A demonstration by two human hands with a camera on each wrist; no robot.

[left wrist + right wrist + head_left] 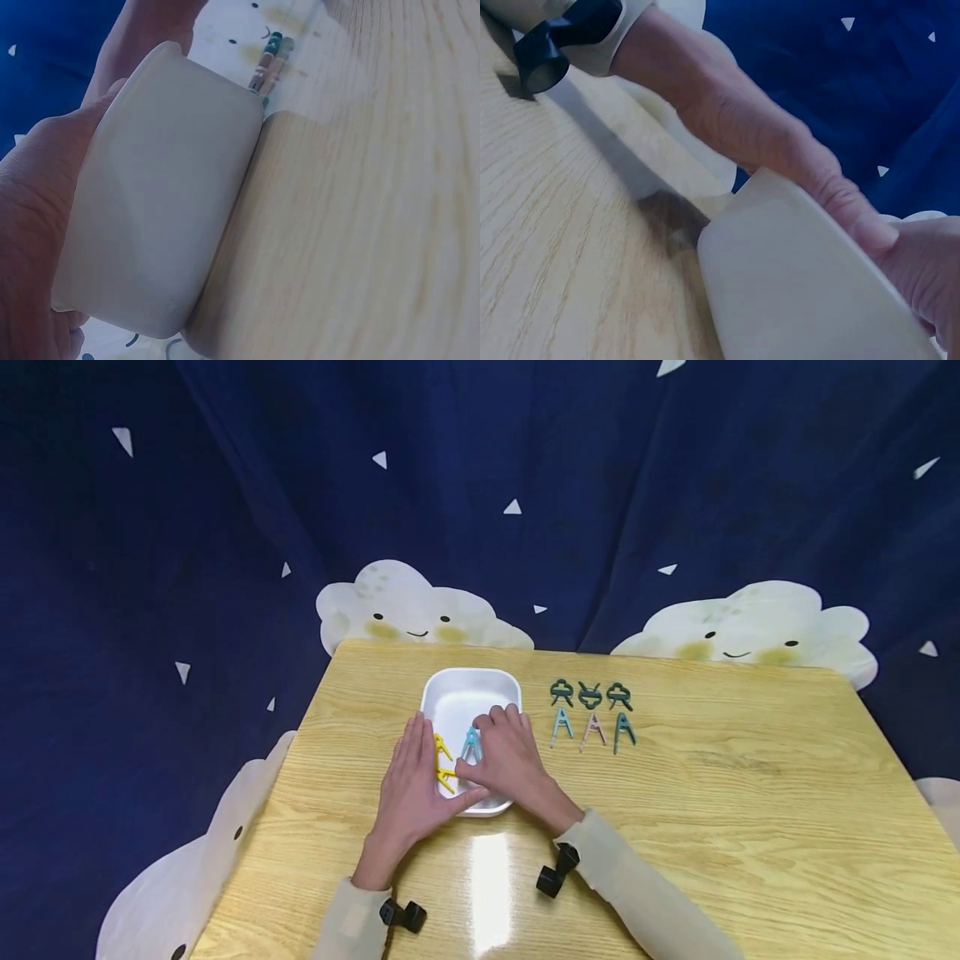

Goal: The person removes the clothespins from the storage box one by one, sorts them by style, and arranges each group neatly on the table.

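A white tray point(471, 675) lies in front of both hands. The left hand point(414, 777) rests along its left rim with straight fingers together, its thumb stretched across the near end. Inside the tray, two yellow clothespins point(446, 779) lie beside that hand, partly covered by it. Over the right half of the tray is the right hand point(510, 756), pinching a light blue clothespin point(471, 743) between thumb and index finger. The tray's outer wall point(157, 195) fills much of the left wrist view. In the right wrist view the thumb point(874, 231) reaches over the rim.
Right of the tray, three dark green clips point(590, 695) stand in a row. Below them lie a light blue clothespin point(561, 727), a pink one point(593, 731) and a teal one point(623, 732). The wooden table point(750, 810) ends at a dark blue curtain point(450, 510).
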